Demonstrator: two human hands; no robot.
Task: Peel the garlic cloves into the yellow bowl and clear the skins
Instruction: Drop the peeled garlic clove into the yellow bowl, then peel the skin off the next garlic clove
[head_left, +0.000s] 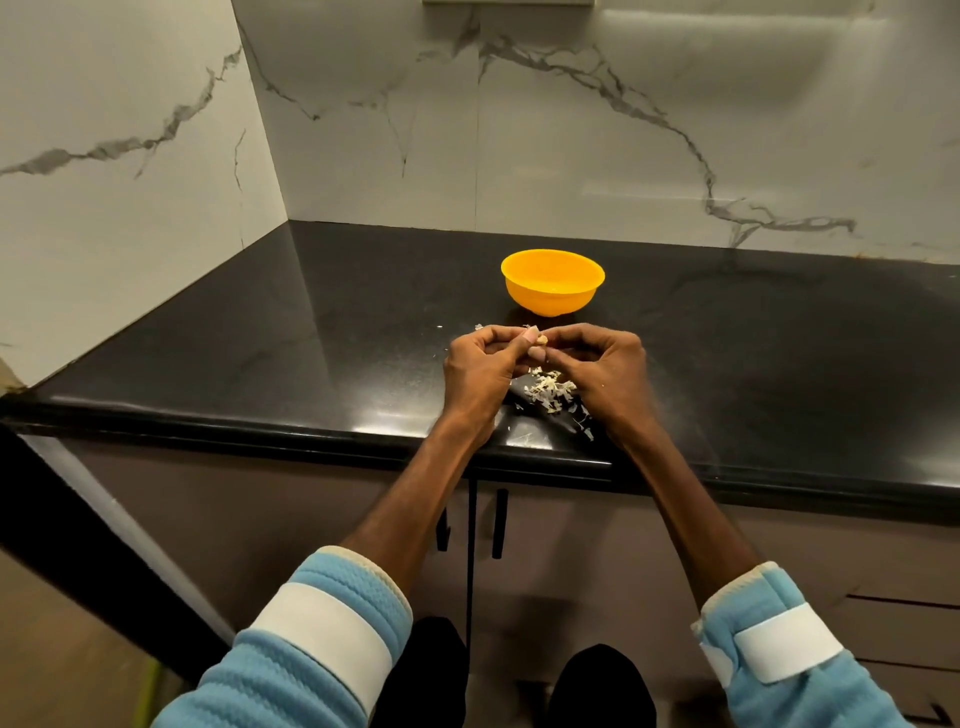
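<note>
At the far left, a white wall (119, 156) veined in grey is seen meeting the back wall (623, 130) of the same stone in a corner. The black countertop (260, 338) is fitted into that corner, and its rounded front edge is drawn slantwise from the left down toward the right. A broad bare stretch of the glossy counter is left open between the side wall and the hands.

The left hand (480, 366) is held above the counter near the front edge, its fingers curled inward. A garlic clove (542, 340) is pinched at its fingertips, and only a small pale part of the clove is shown. A heap of papery skins (550, 389) is spread on the counter just under and between the two hands, with a few loose flakes scattered toward the front edge.

The yellow bowl (552, 283) is set upright behind the hands, near them but apart, with open counter between it and the back wall. What lies inside it cannot be told.

The right hand (602, 364) is curled likewise, and the same clove is gripped by its fingertips from the other side. To its right, a long dark stretch of counter is left free up to the frame's edge.

The polished surface is marked by reflections of light and of the veined wall. Below the edge, brown cabinet doors (311, 509) with dark bar handles (500, 522) are seen. Blue sleeves (311, 649) with white bands are worn on both forearms.
</note>
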